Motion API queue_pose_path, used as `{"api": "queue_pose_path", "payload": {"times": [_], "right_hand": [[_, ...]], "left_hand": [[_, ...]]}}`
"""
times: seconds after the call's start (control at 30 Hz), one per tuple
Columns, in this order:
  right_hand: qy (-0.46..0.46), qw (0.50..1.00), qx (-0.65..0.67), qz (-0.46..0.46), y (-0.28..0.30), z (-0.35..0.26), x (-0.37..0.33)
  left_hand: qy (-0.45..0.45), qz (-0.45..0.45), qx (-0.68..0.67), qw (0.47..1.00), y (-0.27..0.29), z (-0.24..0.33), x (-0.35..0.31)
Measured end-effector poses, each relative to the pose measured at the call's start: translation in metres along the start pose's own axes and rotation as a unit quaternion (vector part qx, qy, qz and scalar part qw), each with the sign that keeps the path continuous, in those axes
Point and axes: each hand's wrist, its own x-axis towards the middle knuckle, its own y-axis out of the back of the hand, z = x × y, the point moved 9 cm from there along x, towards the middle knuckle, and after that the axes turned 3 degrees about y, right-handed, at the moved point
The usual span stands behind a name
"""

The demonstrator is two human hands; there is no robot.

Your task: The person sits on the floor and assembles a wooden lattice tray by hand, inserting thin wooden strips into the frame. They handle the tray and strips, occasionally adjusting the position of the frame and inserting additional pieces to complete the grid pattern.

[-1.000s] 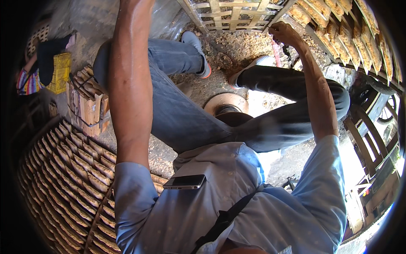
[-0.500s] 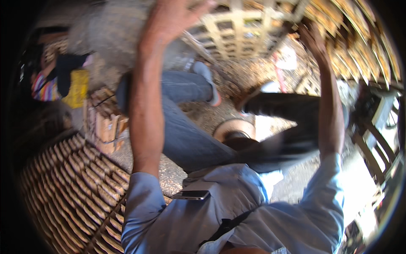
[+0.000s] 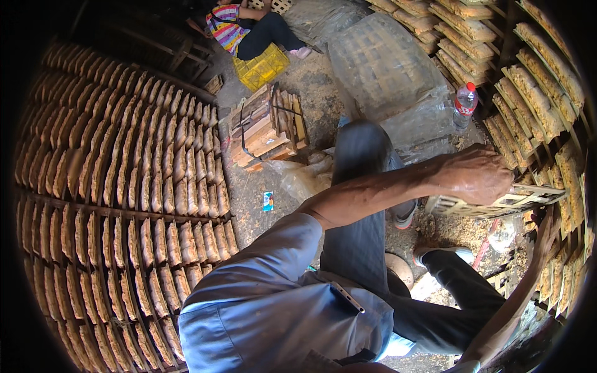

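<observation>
My left hand point(image 3: 479, 175) reaches across to the right, its fingers closed over the upper edge of a pale lattice tray point(image 3: 491, 204) of woven slats. The tray is tilted nearly edge-on beside the rack on the right. My right hand point(image 3: 548, 225) is at the tray's far right end, close to the rack; its fingers are too hidden to read. That rack holds tilted trays point(image 3: 535, 102) covered with a rough, light-brown layer. My legs are bent below the trays.
Tall rows of similar covered trays point(image 3: 149, 161) fill the left side. A strapped wood bundle point(image 3: 267, 130), yellow crate point(image 3: 261, 67) with a person seated on it, plastic sheeting point(image 3: 385, 68) and a red-capped bottle point(image 3: 464, 105) stand ahead. A small blue packet point(image 3: 268, 201) lies on the floor.
The view has swung to the left. My left hand, earlier raised with fingers spread, has come across to the right and closed on the lattice tray, which now stands tilted.
</observation>
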Motion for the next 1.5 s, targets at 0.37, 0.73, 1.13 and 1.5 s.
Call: {"api": "queue_pose_path", "payload": {"times": [0.37,0.73,1.13,1.5], "right_hand": [[0.023,0.988,-0.124,-0.086,-0.047,-0.122,-0.004],[0.024,0.914,-0.346,-0.211,-0.049,-0.09,-0.015],[0.009,0.932,-0.296,-0.207,-0.042,-0.097,-0.016],[0.05,0.932,-0.322,-0.157,-0.044,-0.116,-0.023]], "left_hand": [[0.285,-0.077,-0.395,0.87,-0.049,-0.061,-0.089],[0.344,-0.114,-0.245,0.899,-0.031,-0.124,-0.019],[0.339,-0.058,-0.285,0.895,-0.024,-0.081,0.002],[0.315,-0.006,-0.34,0.886,-0.031,-0.095,-0.008]]}}
